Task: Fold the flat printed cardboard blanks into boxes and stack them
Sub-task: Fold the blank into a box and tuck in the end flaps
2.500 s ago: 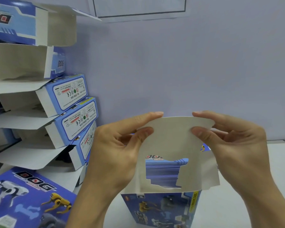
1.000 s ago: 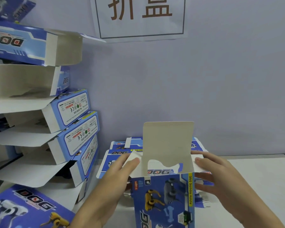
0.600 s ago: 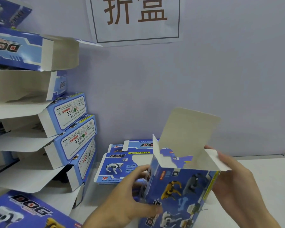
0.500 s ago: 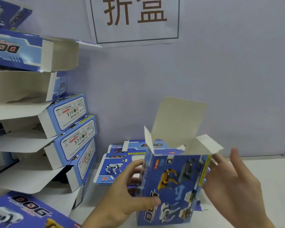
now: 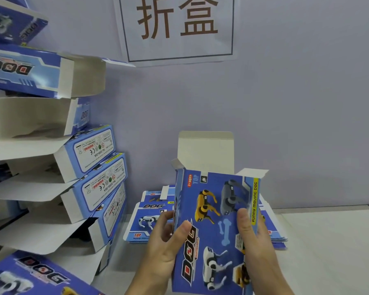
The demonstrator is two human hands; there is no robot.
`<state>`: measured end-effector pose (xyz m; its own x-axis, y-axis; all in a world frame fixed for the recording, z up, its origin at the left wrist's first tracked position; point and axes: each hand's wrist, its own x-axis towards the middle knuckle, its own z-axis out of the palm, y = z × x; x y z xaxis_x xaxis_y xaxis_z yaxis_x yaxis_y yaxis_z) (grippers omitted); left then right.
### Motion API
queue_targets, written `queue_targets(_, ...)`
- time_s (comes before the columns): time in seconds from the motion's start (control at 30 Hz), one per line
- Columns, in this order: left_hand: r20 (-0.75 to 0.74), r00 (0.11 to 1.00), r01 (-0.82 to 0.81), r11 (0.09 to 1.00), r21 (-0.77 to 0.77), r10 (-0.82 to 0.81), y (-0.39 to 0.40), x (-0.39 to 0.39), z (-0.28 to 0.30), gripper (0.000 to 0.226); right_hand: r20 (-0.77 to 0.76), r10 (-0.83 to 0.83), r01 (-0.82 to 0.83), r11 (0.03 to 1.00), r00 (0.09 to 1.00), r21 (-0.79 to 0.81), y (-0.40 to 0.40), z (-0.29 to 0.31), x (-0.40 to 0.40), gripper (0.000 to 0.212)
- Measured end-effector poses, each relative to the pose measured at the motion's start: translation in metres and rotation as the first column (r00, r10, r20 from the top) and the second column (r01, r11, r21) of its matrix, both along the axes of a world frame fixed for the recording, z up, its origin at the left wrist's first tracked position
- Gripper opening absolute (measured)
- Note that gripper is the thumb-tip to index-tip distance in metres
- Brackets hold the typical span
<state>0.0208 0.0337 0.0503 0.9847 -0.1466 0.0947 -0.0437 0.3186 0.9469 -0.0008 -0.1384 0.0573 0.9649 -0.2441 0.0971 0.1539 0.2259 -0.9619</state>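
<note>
A blue printed "DOG" box (image 5: 213,226) stands upright in front of me, its top open with the white lid flap (image 5: 206,151) sticking straight up and two side flaps splayed out. My left hand (image 5: 162,250) grips its left edge, thumb on the printed front. My right hand (image 5: 258,250) grips the right edge, thumb on the front too. Behind the box lies a pile of flat printed blanks (image 5: 151,220) against the wall. Folded boxes (image 5: 90,179) are stacked in a leaning tower at the left, open ends toward me.
A paper sign with brown characters (image 5: 177,26) hangs on the lilac wall. Another blue printed box (image 5: 30,277) lies at the bottom left. The white tabletop (image 5: 328,248) stretches to the right.
The box was turned so its printed front faces me and now stands straighter. My right hand, off the box half a second ago, closed on its right edge. The lid flap stands upright.
</note>
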Motion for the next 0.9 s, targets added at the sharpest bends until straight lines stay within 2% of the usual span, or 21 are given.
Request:
queue_targets(0.07,-0.019,1.0,0.009,1.0,0.005,-0.009,-0.001,0.001,-0.002,0.072,-0.004,-0.053,0.053,0.997,0.999,-0.051,0.0,0.002,0.003,0.057)
queue_targets(0.17,-0.051,0.998,0.024,0.999,0.041,-0.022,-0.005,0.003,-0.001,0.074,0.014,-0.128,0.129,0.981,0.992,-0.143,0.002,0.01,-0.002,0.083)
queue_targets(0.27,-0.021,0.999,-0.034,0.991,0.13,0.037,-0.014,0.0,0.0,0.06,0.024,-0.162,0.163,0.97,0.987,-0.178,0.003,0.001,0.005,0.091)
queue_targets(0.33,0.022,0.989,-0.145,0.98,0.139,0.143,-0.02,-0.006,0.002,0.059,0.069,-0.16,0.17,0.965,0.985,-0.199,0.006,0.004,0.002,0.081)
queue_targets(0.4,0.096,0.974,-0.214,0.97,0.117,0.203,-0.023,-0.01,-0.001,0.066,0.137,-0.119,0.143,0.974,0.983,-0.174,0.012,0.014,-0.006,0.059)
queue_targets(0.5,0.201,0.946,-0.276,0.957,0.088,0.255,-0.024,-0.016,0.0,0.083,0.221,-0.095,0.122,0.986,0.971,-0.111,0.015,0.015,-0.013,0.069)
queue_targets(0.6,0.254,0.922,-0.319,0.945,0.071,0.292,-0.026,-0.018,-0.001,0.098,0.223,-0.149,0.157,0.987,0.964,-0.021,0.014,0.0,-0.01,0.038)
queue_targets(0.67,0.262,0.91,-0.354,0.93,0.093,0.32,-0.028,-0.018,0.004,0.076,0.24,-0.19,0.199,0.98,0.952,-0.015,0.015,-0.005,-0.009,0.033)
queue_targets(0.7,0.295,0.907,-0.357,0.92,0.164,0.3,-0.025,-0.013,-0.005,0.12,0.243,-0.208,0.218,0.976,0.947,-0.012,0.015,-0.005,-0.008,0.033)
queue_targets(0.73,0.272,0.917,-0.331,0.937,0.112,0.292,-0.025,-0.015,-0.002,0.081,0.248,-0.205,0.215,0.976,0.947,-0.013,0.014,-0.008,-0.006,0.036)
queue_targets(0.77,0.274,0.918,-0.328,0.937,0.118,0.286,-0.026,-0.015,0.001,0.062,0.244,-0.208,0.213,0.977,0.947,0.009,0.014,-0.007,-0.005,0.041)
queue_targets(0.8,0.301,0.908,-0.339,0.932,0.126,0.29,-0.027,-0.013,0.0,0.096,0.235,-0.207,0.206,0.978,0.95,0.031,0.011,-0.009,-0.003,0.045)
queue_targets(0.83,0.301,0.932,-0.254,0.957,0.137,0.204,-0.027,-0.014,0.0,0.08,0.224,-0.217,0.211,0.976,0.95,0.052,0.008,-0.011,-0.001,0.049)
queue_targets(0.87,0.291,0.939,-0.228,0.966,0.124,0.184,-0.03,-0.014,0.006,0.079,0.205,-0.223,0.212,0.974,0.953,0.075,0.005,-0.012,0.001,0.053)
queue_targets(0.9,0.291,0.946,-0.203,0.962,0.182,0.144,-0.031,-0.013,0.008,0.088,0.192,-0.216,0.203,0.975,0.957,0.086,0.003,-0.011,0.0,0.055)
